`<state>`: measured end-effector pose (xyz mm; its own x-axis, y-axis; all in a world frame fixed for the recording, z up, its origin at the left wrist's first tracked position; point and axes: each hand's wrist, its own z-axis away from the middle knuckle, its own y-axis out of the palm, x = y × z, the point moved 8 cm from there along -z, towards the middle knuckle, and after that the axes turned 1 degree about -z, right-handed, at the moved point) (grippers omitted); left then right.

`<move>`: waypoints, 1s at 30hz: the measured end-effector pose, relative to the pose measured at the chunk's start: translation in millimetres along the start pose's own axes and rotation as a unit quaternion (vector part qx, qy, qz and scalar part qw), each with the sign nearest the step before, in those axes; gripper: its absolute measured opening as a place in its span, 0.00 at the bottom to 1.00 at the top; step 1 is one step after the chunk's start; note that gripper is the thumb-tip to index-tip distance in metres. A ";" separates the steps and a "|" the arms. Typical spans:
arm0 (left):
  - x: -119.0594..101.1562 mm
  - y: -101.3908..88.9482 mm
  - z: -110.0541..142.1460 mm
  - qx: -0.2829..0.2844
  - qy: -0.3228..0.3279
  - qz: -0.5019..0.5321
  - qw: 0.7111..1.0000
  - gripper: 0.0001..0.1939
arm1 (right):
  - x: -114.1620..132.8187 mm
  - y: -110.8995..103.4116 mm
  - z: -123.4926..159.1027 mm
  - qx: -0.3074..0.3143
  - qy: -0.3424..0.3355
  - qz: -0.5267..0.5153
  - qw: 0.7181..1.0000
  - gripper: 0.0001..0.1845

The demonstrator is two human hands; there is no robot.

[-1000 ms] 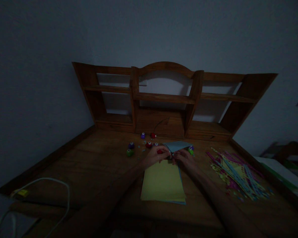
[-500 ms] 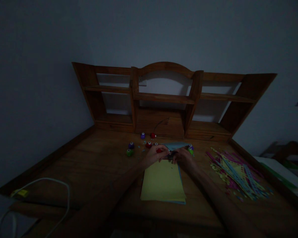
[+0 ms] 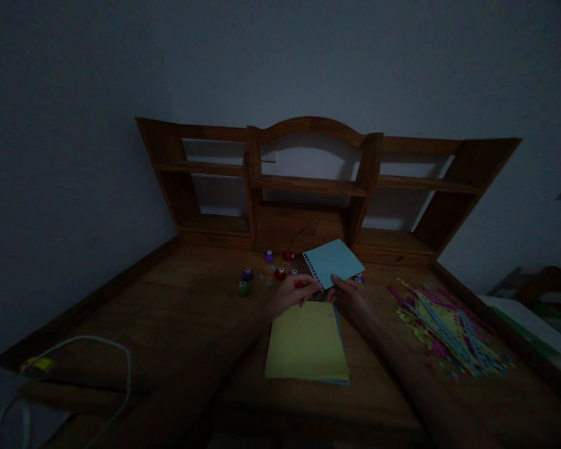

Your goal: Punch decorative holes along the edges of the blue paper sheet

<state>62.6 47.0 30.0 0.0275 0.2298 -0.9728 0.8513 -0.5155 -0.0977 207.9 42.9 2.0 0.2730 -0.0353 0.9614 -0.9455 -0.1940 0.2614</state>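
Observation:
My right hand (image 3: 348, 292) pinches a light blue sheet of paper (image 3: 335, 262) by its lower corner, thumb on top. The sheet is tilted up, and a row of notches runs down its left edge. Closed around a small red paper punch (image 3: 300, 284), my left hand (image 3: 292, 294) meets the paper's lower left corner; the fingers hide most of the punch. Beneath both hands lies a stack of yellow paper (image 3: 307, 343) with blue edges showing under it, and a tiny blue scrap rests on top.
Left of my hands stand a green punch (image 3: 244, 287), purple ones (image 3: 268, 256) and red ones (image 3: 280, 273), among paper bits. A pile of coloured paper strips (image 3: 449, 324) lies right. A wooden shelf unit (image 3: 308, 182) backs the desk. A white cable (image 3: 129, 368) loops at front left.
The blue sheet has swung up from nearly flat, so its face and notched edge now show. My right hand has turned with it; my left hand has barely moved.

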 end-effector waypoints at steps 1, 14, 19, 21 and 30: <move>-0.3 0.2 -0.1 0.000 -0.005 -0.002 1.000 0.23 | 1.0 0.7 1.0 -0.001 -0.001 -0.002 1.000 0.20; 10.8 1.0 -0.9 0.010 -0.022 -0.035 0.999 0.24 | 10.3 5.4 7.6 0.000 -0.018 0.050 0.999 0.27; 11.9 1.0 -0.1 0.015 -0.029 -0.049 0.998 0.26 | 8.9 5.7 7.0 0.010 -0.024 0.068 0.997 0.27; 12.4 0.9 -0.1 0.016 -0.028 -0.051 0.998 0.25 | 7.0 4.8 6.4 0.008 -0.020 0.064 0.998 0.26; 15.7 1.6 0.5 0.018 -0.033 -0.046 0.998 0.25 | 11.4 12.4 10.4 0.034 -0.022 0.054 0.998 0.27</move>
<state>64.2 49.4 14.5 -0.0851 0.2238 -0.9709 0.8298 -0.5235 -0.1934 201.2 29.9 15.3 0.1796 -0.1026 0.9784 -0.9560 -0.2529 0.1489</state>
